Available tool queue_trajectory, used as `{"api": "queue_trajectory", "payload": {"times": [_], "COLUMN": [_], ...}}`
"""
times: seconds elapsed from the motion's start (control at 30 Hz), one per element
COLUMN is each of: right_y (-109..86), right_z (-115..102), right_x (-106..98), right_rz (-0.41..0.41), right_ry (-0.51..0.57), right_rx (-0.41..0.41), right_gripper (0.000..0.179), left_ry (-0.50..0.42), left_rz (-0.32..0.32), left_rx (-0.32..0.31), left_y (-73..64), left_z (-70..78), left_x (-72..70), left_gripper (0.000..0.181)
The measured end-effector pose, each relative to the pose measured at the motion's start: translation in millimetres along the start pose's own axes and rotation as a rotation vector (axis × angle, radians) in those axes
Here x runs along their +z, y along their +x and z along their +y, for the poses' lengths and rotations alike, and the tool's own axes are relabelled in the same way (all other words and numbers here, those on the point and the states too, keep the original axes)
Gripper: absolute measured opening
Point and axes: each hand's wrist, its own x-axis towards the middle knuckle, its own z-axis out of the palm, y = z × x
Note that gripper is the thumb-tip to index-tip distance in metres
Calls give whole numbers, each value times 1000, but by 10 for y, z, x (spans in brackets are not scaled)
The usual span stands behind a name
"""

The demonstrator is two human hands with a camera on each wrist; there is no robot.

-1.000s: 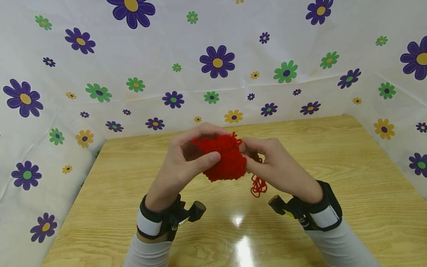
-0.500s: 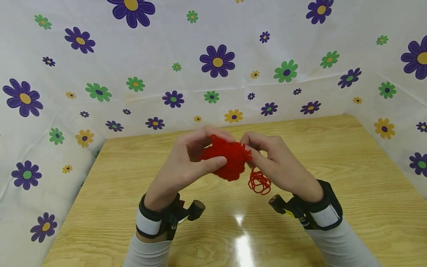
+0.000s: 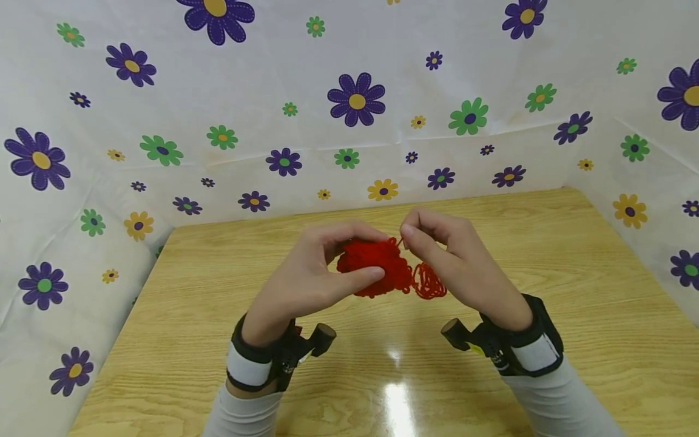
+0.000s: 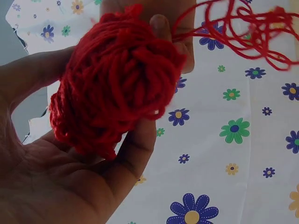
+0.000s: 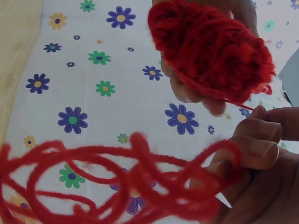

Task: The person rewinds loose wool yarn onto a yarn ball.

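Note:
A ball of red yarn [image 3: 371, 261] is held above the table in my left hand [image 3: 317, 273], thumb on the near side and fingers curled round the far side. The left wrist view shows the wound yarn ball [image 4: 117, 84] from its end, with thick looped strands. My right hand [image 3: 459, 255] pinches a strand between thumb and forefinger, just right of the ball. In the right wrist view that short strand [image 5: 240, 105] runs taut from the ball to the fingertips. A tangle of loose yarn loops [image 3: 429, 282] hangs by the right hand's lower fingers.
The hands are over a light wooden table [image 3: 218, 358]. Behind it and at both sides hangs a white sheet [image 3: 246, 91] printed with flowers. Each wrist wears a black strap with a small camera mount, such as the left mount [image 3: 322, 340].
The ball has turned in my left hand and shifted slightly right. My right hand has drawn up and a little away from the ball, pulling a strand. The loose loops have shifted.

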Motion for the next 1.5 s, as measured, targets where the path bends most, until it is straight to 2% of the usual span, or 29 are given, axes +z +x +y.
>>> {"api": "queue_trajectory", "payload": {"times": [0.27, 0.47, 0.67, 0.93, 1.03, 1.2, 1.4, 1.5], "right_y": [-5, -11, -7, -11, -9, -10, -10, -10], "right_z": [-1, -11, -7, -10, -13, -17, -9, -3], "right_x": [-3, -1, -3, 20, 32, 13, -13, -15], "right_rz": [7, -3, -38, -66, -65, -29, 46, 73], "right_ry": [12, 6, 18, 3, -7, -23, -28, -15], "right_rx": [-23, -31, -51, -40, -26, -20, 13, 23], "right_gripper": [14, 14, 15, 12, 12, 11, 11, 11], "left_ry": [118, 200, 209, 125, 147, 223, 274, 286], "left_rz": [-5, 11, 83, 178, 190, 166, 123, 110], "left_rx": [-34, -8, -24, -79, -57, 31, 90, 101], "left_y": [12, 16, 16, 22, 29, 44, 55, 62], "left_z": [1, -17, -11, -26, -20, -61, -307, -360], "left_x": [30, 38, 23, 14, 19, 27, 9, 10], "left_gripper": [26, 25, 21, 26, 27, 25, 32, 35]}}
